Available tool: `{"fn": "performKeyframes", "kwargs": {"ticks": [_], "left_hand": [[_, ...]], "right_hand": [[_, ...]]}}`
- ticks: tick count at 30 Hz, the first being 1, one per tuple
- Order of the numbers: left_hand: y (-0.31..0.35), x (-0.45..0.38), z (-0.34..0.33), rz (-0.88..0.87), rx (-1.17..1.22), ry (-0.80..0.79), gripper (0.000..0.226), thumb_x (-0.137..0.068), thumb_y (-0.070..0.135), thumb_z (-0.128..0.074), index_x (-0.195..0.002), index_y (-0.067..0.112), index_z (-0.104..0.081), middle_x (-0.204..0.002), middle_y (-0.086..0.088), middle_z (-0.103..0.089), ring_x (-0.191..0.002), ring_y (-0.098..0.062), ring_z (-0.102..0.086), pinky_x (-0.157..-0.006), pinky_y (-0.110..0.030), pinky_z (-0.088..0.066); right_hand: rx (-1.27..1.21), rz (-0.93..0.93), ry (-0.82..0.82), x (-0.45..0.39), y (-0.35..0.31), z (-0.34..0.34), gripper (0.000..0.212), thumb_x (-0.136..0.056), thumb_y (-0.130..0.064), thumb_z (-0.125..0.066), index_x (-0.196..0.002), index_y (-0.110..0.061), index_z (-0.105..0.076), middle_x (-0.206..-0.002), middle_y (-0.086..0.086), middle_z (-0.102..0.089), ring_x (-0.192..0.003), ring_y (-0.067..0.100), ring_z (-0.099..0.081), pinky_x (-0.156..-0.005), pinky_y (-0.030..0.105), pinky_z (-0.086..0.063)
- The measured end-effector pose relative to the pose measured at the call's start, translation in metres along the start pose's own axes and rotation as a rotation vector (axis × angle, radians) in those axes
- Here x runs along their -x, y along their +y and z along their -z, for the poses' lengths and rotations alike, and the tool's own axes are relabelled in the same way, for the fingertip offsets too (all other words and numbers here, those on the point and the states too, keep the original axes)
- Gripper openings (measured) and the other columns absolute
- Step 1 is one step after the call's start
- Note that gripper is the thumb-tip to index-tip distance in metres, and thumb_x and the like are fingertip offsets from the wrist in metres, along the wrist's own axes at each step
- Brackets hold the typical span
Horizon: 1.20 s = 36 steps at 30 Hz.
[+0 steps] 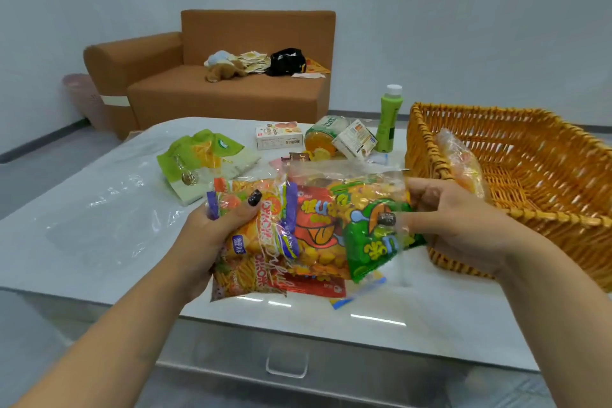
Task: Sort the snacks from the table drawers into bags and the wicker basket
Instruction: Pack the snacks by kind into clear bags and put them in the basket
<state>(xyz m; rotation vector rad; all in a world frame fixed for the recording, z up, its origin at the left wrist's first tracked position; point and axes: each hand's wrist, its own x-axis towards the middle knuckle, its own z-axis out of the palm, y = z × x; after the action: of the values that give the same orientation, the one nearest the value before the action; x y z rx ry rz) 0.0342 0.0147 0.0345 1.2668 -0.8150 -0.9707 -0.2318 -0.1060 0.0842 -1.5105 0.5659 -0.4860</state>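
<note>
Bunching the snack packets [311,235] above the table [99,242], the clear bag is gripped by left hand [212,235] and right hand [447,222], fingers curled, so nothing spills before the wicker basket [530,156].

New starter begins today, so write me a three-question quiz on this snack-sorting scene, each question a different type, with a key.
1. True or false: the wicker basket already holds a clear packet.
2. Multiple choice: what stands upright on the table just left of the basket? A) a green bottle B) a red mug C) a blue can
3. Fill in: the left hand and right hand together hold a clear bag filled with ____.

Key: 1 true; 2 A; 3 snack packets
</note>
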Motion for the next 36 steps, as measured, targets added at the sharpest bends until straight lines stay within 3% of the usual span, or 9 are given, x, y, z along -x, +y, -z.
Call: {"fn": "performKeyframes", "kwargs": {"ticks": [7,9,13,18,21,25,28,32,36], "left_hand": [[0.001,0.002,-0.005,-0.059,-0.111,-0.008,0.074,-0.041,0.05,-0.085,-0.105,0.02,-0.065,-0.096,-0.004,-0.077,-0.085,-0.026,-0.075,-0.064,-0.035,-0.06],[-0.002,0.003,-0.006,-0.042,-0.132,-0.006,0.087,-0.033,0.057,-0.09,-0.108,0.019,-0.065,-0.098,-0.005,-0.076,-0.086,-0.028,-0.074,-0.068,-0.038,-0.061],[-0.005,0.004,-0.007,0.008,-0.077,0.026,0.072,-0.05,0.044,-0.092,-0.109,0.014,-0.065,-0.093,-0.008,-0.077,-0.08,-0.027,-0.075,-0.063,-0.036,-0.06],[-0.007,0.004,-0.002,0.052,-0.007,0.064,0.083,-0.031,0.051,-0.091,-0.1,0.011,-0.068,-0.087,-0.011,-0.076,-0.069,-0.025,-0.074,-0.054,-0.031,-0.057],[-0.009,0.003,0.004,0.059,-0.006,0.066,0.096,-0.019,0.06,-0.093,-0.098,0.011,-0.069,-0.087,-0.012,-0.076,-0.069,-0.025,-0.074,-0.055,-0.032,-0.057],[-0.012,0.0,0.007,0.07,-0.018,0.063,0.099,-0.025,0.06,-0.092,-0.107,0.01,-0.068,-0.094,-0.014,-0.076,-0.077,-0.029,-0.074,-0.062,-0.035,-0.059],[-0.012,-0.003,0.006,0.069,-0.027,0.052,0.104,-0.02,0.064,-0.091,-0.107,0.011,-0.068,-0.096,-0.014,-0.075,-0.079,-0.03,-0.074,-0.063,-0.036,-0.059],[-0.011,-0.006,0.001,0.038,-0.047,0.015,0.101,-0.02,0.062,-0.092,-0.105,0.014,-0.067,-0.094,-0.012,-0.076,-0.077,-0.028,-0.074,-0.057,-0.032,-0.058],[-0.015,-0.007,-0.004,0.054,-0.083,-0.011,0.098,-0.027,0.057,-0.091,-0.111,0.014,-0.063,-0.094,-0.01,-0.076,-0.079,-0.029,-0.074,-0.059,-0.034,-0.059]], "right_hand": [[-0.028,0.094,0.338,-0.018,0.013,-0.024,0.022,-0.075,-0.011,-0.072,-0.097,-0.009,-0.071,-0.096,0.01,-0.075,-0.093,0.028,-0.071,-0.088,0.041,-0.056],[0.028,0.13,0.384,-0.021,0.02,-0.032,0.02,-0.078,-0.01,-0.073,-0.098,-0.011,-0.072,-0.095,0.006,-0.075,-0.093,0.024,-0.071,-0.086,0.037,-0.056],[0.085,0.205,0.377,-0.025,0.026,-0.04,0.023,-0.083,-0.011,-0.071,-0.106,-0.012,-0.072,-0.099,0.001,-0.075,-0.096,0.021,-0.07,-0.083,0.034,-0.055],[0.126,0.156,0.179,-0.026,0.02,-0.041,0.026,-0.092,-0.011,-0.061,-0.117,-0.019,-0.063,-0.111,0.0,-0.071,-0.102,0.019,-0.068,-0.085,0.037,-0.057],[0.159,0.118,0.166,-0.026,0.015,-0.035,0.026,-0.09,-0.015,-0.065,-0.116,-0.015,-0.064,-0.105,0.005,-0.073,-0.093,0.021,-0.071,-0.073,0.039,-0.06],[0.146,0.042,0.238,-0.03,0.012,-0.026,0.017,-0.093,-0.015,-0.058,-0.108,-0.014,-0.066,-0.085,0.008,-0.074,-0.069,0.025,-0.07,-0.053,0.03,-0.055],[0.135,-0.016,0.247,-0.033,0.014,-0.023,0.014,-0.096,-0.014,-0.054,-0.102,-0.017,-0.066,-0.086,0.01,-0.075,-0.074,0.03,-0.071,-0.061,0.034,-0.058],[0.084,0.011,0.325,-0.038,0.021,-0.026,0.022,-0.089,-0.009,-0.064,-0.11,-0.009,-0.067,-0.102,0.009,-0.073,-0.097,0.026,-0.07,-0.092,0.047,-0.053],[-0.026,0.007,0.41,-0.042,0.031,-0.033,0.035,-0.076,-0.01,-0.076,-0.098,0.014,-0.062,-0.097,0.027,-0.07,-0.094,0.042,-0.067,-0.09,0.051,-0.05]]}}
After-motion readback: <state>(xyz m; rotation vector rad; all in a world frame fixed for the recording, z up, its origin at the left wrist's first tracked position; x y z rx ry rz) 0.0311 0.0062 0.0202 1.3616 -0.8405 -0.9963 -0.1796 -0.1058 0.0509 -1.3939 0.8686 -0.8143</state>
